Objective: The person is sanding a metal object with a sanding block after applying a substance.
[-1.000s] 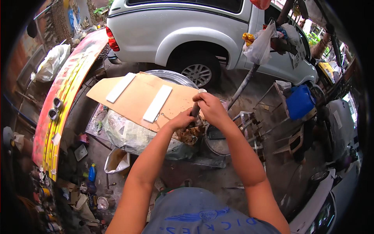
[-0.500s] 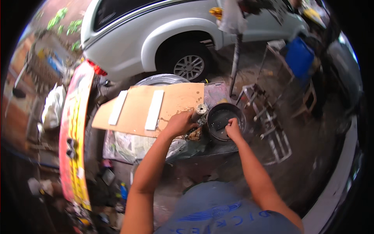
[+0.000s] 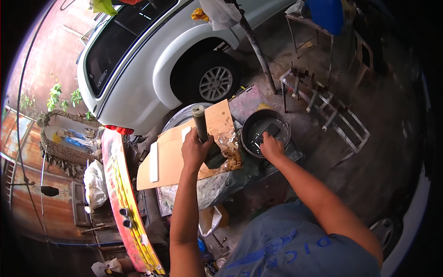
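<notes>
I count one silver car [image 3: 138, 55] filling the upper left, with one wheel [image 3: 213, 83] of it in sight. Below it runs one long red and yellow painted board [image 3: 122, 194], slanting down toward the lower edge. Next in size is one sheet of brown cardboard [image 3: 168, 159] lying over the cluttered counter [image 3: 221, 184], with two white strips on it: one [image 3: 153, 155] in full sight, the other [image 3: 185, 133] mostly hidden behind my left hand. Beside the cardboard, to the right, sits one round black pan [image 3: 249, 124] with dark liquid in it. One metal rack frame [image 3: 332, 115] stands on the floor further right. My left hand [image 3: 196, 150] has its grip wrapped tight around one dark metal rod [image 3: 200, 121], held upright above the cardboard, its top end free. My right hand [image 3: 272, 147] rests at the pan's near rim, fingers pinching one small dark flat piece [image 3: 266, 134] inside the pan.
</notes>
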Demonstrator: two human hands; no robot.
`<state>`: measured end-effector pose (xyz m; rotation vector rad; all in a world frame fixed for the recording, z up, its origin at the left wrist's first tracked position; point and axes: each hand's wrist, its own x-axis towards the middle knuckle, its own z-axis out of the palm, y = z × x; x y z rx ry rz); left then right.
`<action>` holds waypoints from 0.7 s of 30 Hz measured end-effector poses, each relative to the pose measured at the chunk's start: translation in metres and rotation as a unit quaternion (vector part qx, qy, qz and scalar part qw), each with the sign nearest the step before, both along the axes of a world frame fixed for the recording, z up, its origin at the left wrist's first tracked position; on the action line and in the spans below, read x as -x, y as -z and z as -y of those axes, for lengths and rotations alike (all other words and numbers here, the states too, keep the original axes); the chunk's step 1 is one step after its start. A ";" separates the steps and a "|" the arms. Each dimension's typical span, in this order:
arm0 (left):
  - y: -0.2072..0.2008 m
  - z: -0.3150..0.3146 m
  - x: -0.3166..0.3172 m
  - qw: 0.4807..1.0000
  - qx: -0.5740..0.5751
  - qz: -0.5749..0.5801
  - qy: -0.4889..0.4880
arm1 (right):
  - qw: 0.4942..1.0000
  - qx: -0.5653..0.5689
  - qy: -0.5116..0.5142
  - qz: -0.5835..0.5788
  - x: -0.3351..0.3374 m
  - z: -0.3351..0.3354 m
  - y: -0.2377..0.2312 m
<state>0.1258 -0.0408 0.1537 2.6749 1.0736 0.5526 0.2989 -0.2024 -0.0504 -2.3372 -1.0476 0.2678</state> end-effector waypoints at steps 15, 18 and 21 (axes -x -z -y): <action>0.086 0.012 0.041 0.839 0.223 0.463 -0.179 | 0.995 -0.072 -0.013 -0.064 -0.008 -0.002 0.014; 0.101 0.024 0.052 0.769 0.229 0.557 -0.215 | 0.996 -0.020 -0.022 -0.081 -0.011 -0.004 0.006; 0.103 0.031 0.062 0.753 0.209 0.583 -0.224 | 0.997 0.014 -0.021 -0.078 -0.009 -0.005 -0.004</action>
